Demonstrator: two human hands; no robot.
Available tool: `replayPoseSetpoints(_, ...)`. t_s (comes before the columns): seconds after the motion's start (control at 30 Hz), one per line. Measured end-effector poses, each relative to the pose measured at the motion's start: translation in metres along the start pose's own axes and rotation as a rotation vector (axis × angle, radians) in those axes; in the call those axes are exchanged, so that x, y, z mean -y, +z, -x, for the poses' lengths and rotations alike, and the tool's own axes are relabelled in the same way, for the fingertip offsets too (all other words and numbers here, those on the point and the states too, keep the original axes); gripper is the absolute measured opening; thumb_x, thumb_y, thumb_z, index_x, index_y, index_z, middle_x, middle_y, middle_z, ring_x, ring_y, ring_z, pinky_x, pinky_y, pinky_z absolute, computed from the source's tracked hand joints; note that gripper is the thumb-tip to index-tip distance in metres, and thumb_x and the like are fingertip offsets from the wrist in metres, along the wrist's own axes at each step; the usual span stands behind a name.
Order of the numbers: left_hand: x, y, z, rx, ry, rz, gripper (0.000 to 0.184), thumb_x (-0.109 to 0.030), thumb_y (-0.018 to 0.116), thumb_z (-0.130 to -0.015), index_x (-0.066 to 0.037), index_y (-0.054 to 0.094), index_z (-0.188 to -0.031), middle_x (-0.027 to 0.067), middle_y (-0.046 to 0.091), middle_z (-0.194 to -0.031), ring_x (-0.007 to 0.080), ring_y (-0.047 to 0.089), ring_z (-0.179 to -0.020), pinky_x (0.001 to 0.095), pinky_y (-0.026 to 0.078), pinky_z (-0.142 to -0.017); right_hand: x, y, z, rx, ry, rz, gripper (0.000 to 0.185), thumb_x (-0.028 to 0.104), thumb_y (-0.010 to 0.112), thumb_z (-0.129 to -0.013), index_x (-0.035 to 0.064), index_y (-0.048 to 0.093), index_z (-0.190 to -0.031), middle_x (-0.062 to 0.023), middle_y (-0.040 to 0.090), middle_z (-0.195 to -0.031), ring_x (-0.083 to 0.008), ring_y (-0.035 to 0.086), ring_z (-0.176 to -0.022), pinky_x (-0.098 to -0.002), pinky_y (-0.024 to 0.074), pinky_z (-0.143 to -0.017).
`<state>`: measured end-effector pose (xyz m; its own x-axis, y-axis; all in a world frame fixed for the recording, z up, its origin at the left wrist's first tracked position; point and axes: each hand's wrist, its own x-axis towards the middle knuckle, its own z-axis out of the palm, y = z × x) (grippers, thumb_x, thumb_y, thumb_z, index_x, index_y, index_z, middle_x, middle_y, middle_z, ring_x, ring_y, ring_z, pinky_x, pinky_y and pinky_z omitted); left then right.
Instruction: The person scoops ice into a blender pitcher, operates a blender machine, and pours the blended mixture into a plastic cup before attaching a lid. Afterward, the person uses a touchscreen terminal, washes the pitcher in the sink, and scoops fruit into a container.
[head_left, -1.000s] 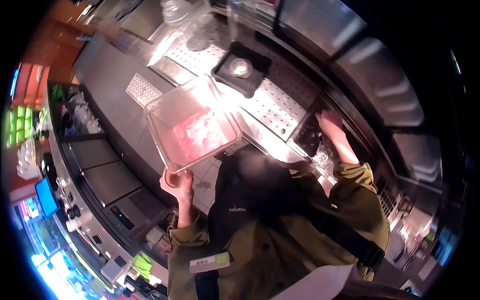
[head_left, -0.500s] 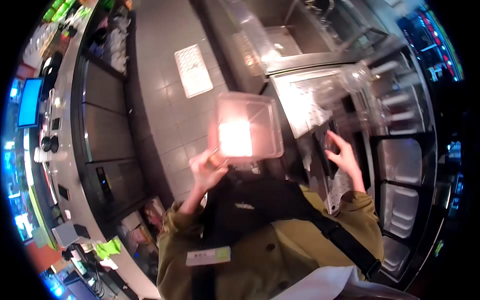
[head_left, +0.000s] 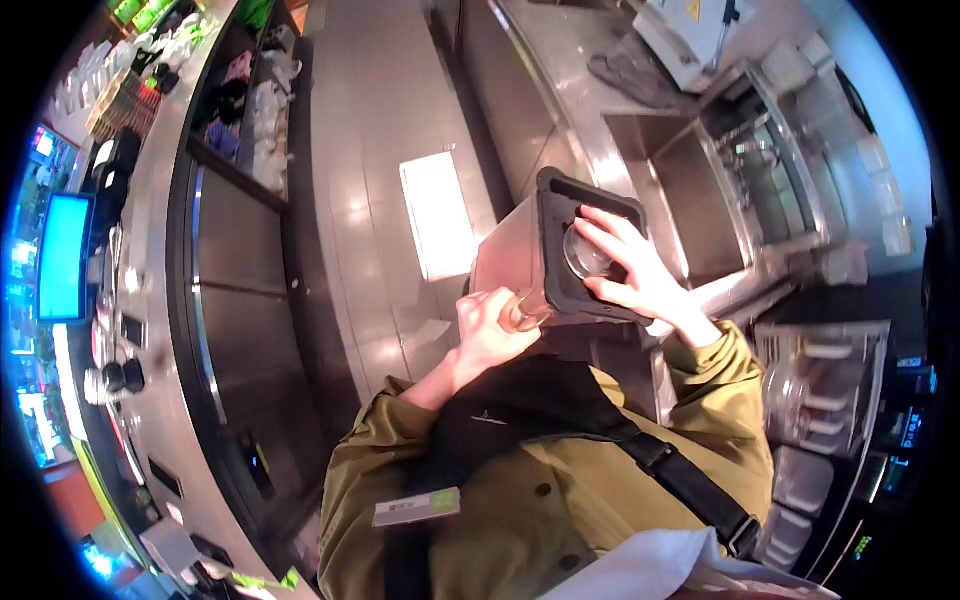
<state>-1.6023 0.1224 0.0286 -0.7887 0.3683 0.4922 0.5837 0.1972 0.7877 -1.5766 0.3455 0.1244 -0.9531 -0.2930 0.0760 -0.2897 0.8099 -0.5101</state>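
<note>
- Left hand (head_left: 495, 330): closed round the handle (head_left: 528, 312) of the clear square jar. Risk: the handle could twist in the grip, tipping the jar, if the right hand pushes off-centre; wet fingers, should they be wet, would worsen it.
- Clear square jar (head_left: 505, 255): held in front of the torso, above the floor, nothing seen beneath it as support. Looks tilted, lid towards the right. Risk: a leak at the rim, caused by that lean and a loose lid. Contents hidden.
- Black lid (head_left: 551, 240): at the jar's mouth; full seating cannot be confirmed. Risk: one corner may sit proud if pressed unevenly.
- Clear cap (head_left: 578, 257): mid-lid, partly under the fingers. Risk: could work loose if the fingers turn or lift it.
- Right hand (head_left: 645, 275): fingers spread, touching cap and lid; pressing or gripping, cannot tell.
- Sink (head_left: 695, 200): beyond the right hand, apart from the jar.

Changes from the earlier frame, left to right:

- Left hand: same hold on the handle.
- Jar: mouth open earlier, now with the lid at it; leaning more to the right.
- Right hand: earlier over the counter, apart from the jar; now on the lid.
- Sink: more of it in view, the camera having turned.
</note>
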Motion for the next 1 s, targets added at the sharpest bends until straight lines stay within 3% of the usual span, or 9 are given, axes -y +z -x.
replayPoseSetpoints(0.27,0.109,0.017,-0.241,-0.107,-0.101,0.129,0.027,-0.013,0.071,-0.054,-0.004,0.046,-0.057,0.0064,0.049,-0.048,0.0174,0.051,-0.043,0.0281,0.04,-0.043,-0.139,-0.077,-0.225,-0.408,-0.136,0.129,0.05,0.029,0.059,-0.079,0.0039,0.046,-0.121,-0.0179,0.04,-0.127,-0.0329,0.04,-0.116,-0.0397,0.0339,-0.095)
replayPoseSetpoints(0.5,0.224,0.066,-0.462,-0.011,-0.094,0.44,0.024,-0.003,0.069,-0.057,-0.004,0.045,-0.056,0.0006,0.044,-0.045,0.0049,0.043,-0.045,0.0224,0.038,-0.043,-0.231,-0.146,-0.396,-0.308,0.589,0.241,0.085,0.059,0.039,-0.082,-0.0065,0.02,-0.133,-0.0311,0.016,-0.137,-0.0382,0.015,-0.13,-0.0428,0.0196,-0.104)
replayPoseSetpoints(0.67,0.307,0.147,-0.586,0.237,0.065,0.524,0.022,-0.006,0.072,-0.057,-0.003,0.05,-0.062,0.0024,0.052,-0.053,0.0077,0.049,-0.05,0.0244,0.043,-0.049,-0.322,-0.171,-0.489,-0.563,1.063,0.356,0.091,0.065,0.04,-0.077,0.0019,0.016,-0.137,-0.0285,0.01,-0.14,-0.0389,0.007,-0.132,-0.0556,0.0108,-0.102)
replayPoseSetpoints(0.77,0.332,0.196,-0.622,0.356,-0.022,0.682,0.015,-0.005,0.069,-0.06,-0.002,0.058,-0.069,0.0035,0.056,-0.061,0.0124,0.053,-0.057,0.0273,0.045,-0.056,-0.378,-0.179,-0.516,-0.614,1.252,0.509,0.091,0.067,0.041,-0.074,0.0063,0.017,-0.138,-0.0272,0.011,-0.14,-0.0393,0.009,-0.131,-0.0601,0.0108,-0.1)
replayPoseSetpoints(0.8,0.337,0.213,-0.623,0.501,-0.142,0.817,0.03,-0.005,0.069,-0.065,0.0,0.057,-0.093,0.0049,0.058,-0.074,0.0154,0.055,-0.067,0.0281,0.046,-0.064,-0.384,-0.192,-0.518,-0.616,1.274,0.428,0.091,0.066,0.045,-0.073,0.0078,0.018,-0.138,-0.0264,0.012,-0.14,-0.0414,0.012,-0.13,-0.0614,0.0114,-0.099)
replayPoseSetpoints(0.83,0.348,0.222,-0.632,0.516,-0.132,0.844,0.034,-0.005,0.068,-0.067,0.001,0.054,-0.097,0.0055,0.057,-0.078,0.0159,0.055,-0.07,0.0283,0.046,-0.066,-0.397,-0.19,-0.524,-0.689,1.267,0.618,0.089,0.061,0.055,-0.068,0.0076,0.027,-0.133,-0.0261,0.027,-0.132,-0.0431,0.029,-0.12,-0.0583,0.0277,-0.09)
replayPoseSetpoints(0.93,0.373,0.232,-0.646,0.831,-0.153,1.014,0.045,-0.005,0.066,-0.072,0.002,0.045,-0.111,0.0072,0.056,-0.089,0.0174,0.054,-0.078,0.0288,0.046,-0.071,-0.412,-0.183,-0.535,-0.775,1.266,0.852,0.085,0.065,0.051,-0.068,0.0069,0.035,-0.128,-0.0227,0.035,-0.124,-0.0397,0.038,-0.108,-0.0525,0.0354,-0.078)
replayPoseSetpoints(0.97,0.352,0.213,-0.674,1.089,-0.322,1.013,0.039,-0.006,0.06,-0.076,0.001,0.043,-0.11,0.0068,0.053,-0.089,0.0161,0.053,-0.079,0.0286,0.045,-0.069,-0.419,-0.196,-0.54,-0.782,1.196,0.74,0.087,0.067,0.049,-0.068,0.005,0.034,-0.128,-0.0243,0.034,-0.124,-0.0398,0.038,-0.109,-0.0527,0.0354,-0.078)
replayPoseSetpoints(1.0,0.358,0.208,-0.704,1.153,-0.249,0.981,0.035,-0.008,0.058,-0.079,0.001,0.043,-0.11,0.0078,0.052,-0.089,0.0169,0.052,-0.082,0.0299,0.045,-0.071,-0.436,-0.217,-0.567,-0.714,1.096,0.672,0.091,0.068,0.049,-0.068,0.0032,0.031,-0.129,-0.0263,0.034,-0.125,-0.0399,0.036,-0.114,-0.0538,0.033,-0.083)
